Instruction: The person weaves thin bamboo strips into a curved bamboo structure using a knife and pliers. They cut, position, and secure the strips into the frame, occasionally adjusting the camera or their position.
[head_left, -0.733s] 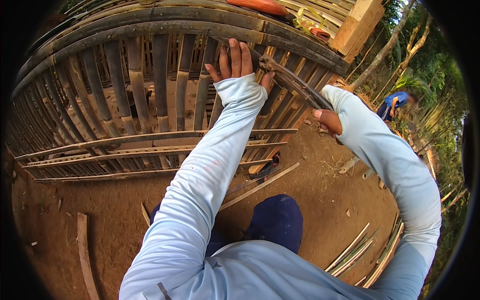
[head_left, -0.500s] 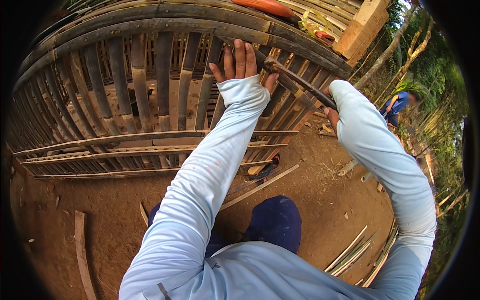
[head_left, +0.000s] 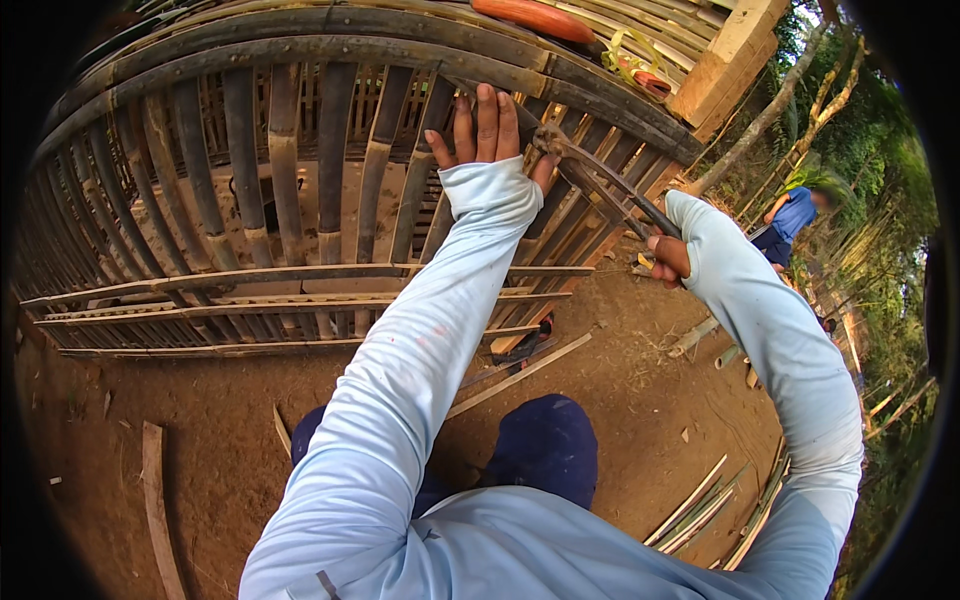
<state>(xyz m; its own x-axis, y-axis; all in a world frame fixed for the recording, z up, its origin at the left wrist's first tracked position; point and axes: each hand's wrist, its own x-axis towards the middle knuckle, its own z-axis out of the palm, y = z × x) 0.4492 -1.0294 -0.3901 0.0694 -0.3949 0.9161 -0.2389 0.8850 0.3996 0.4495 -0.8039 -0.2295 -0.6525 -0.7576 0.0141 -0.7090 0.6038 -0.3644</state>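
My left hand [head_left: 485, 130] lies against the dark bamboo slats with its fingers stretched out and slightly spread. Its thumb is close beside the jaws of a pair of rusty metal pincers [head_left: 598, 170]. My right hand [head_left: 668, 258] is closed on the pincers' handles, which stand apart; the sleeve and wrist hide part of this grip. The pincers' head rests at or just over a slanting bamboo strip [head_left: 518, 122] by the left hand. What the jaws touch is too small to tell. Upright bamboo slats [head_left: 330, 160] form a fence-like panel under a curved double rail [head_left: 300, 50].
Above the rail lie an orange-red object [head_left: 535, 18] and a yellow-green strip [head_left: 628, 58], beside a squared wooden beam [head_left: 730, 60]. Cut bamboo strips [head_left: 700, 505] and a loose slat [head_left: 160, 510] lie on the dirt ground. A person in blue [head_left: 790, 225] is farther off at right.
The pincers' handles have spread apart, and my right hand has dropped slightly lower. My left hand stays on the slats in nearly the same pose.
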